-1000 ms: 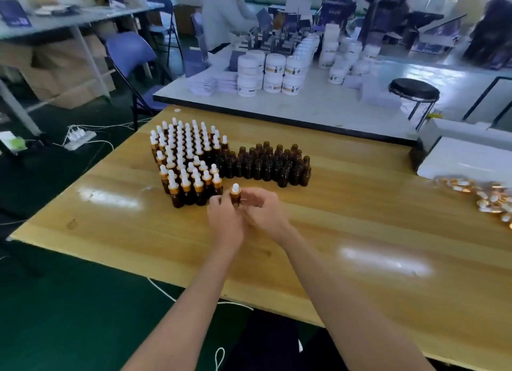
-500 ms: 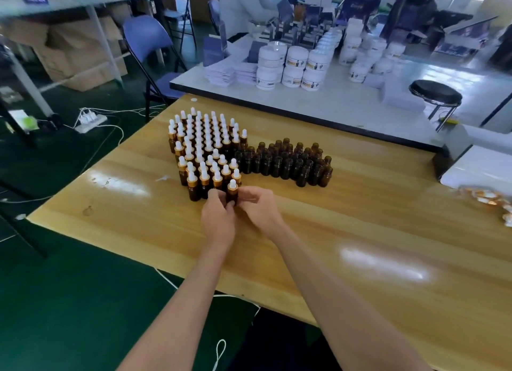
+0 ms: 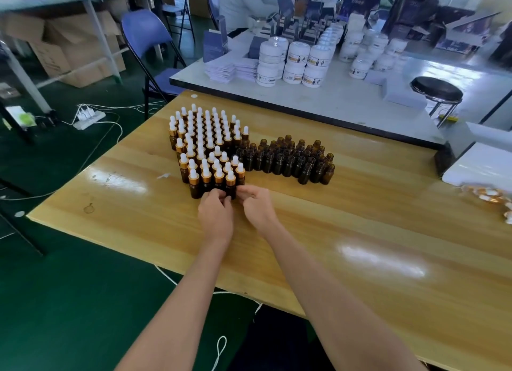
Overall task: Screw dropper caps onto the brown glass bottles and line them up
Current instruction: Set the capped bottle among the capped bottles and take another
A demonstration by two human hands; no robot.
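A block of several capped brown bottles (image 3: 206, 146) with white dropper bulbs and gold collars stands on the wooden table (image 3: 360, 232). To its right stand several uncapped brown bottles (image 3: 288, 158). The newest capped bottle (image 3: 230, 183) stands upright at the right end of the front row. My left hand (image 3: 216, 215) pinches its base, fingertips also touching the neighbouring bottle. My right hand (image 3: 257, 207) lies just right of it, fingers loosely curled and holding nothing. Loose dropper caps (image 3: 493, 200) lie at the table's right edge.
A white table (image 3: 346, 93) behind carries white jars (image 3: 293, 63) and boxes, with a person seated at it. A black stool (image 3: 436, 89) stands at the right, a blue folding chair (image 3: 144, 35) at the left. A white box (image 3: 482, 165) sits at the far right.
The capped bottle, held by both hands a second ago, has moved left and forward into the front row. My right hand has let go of it.
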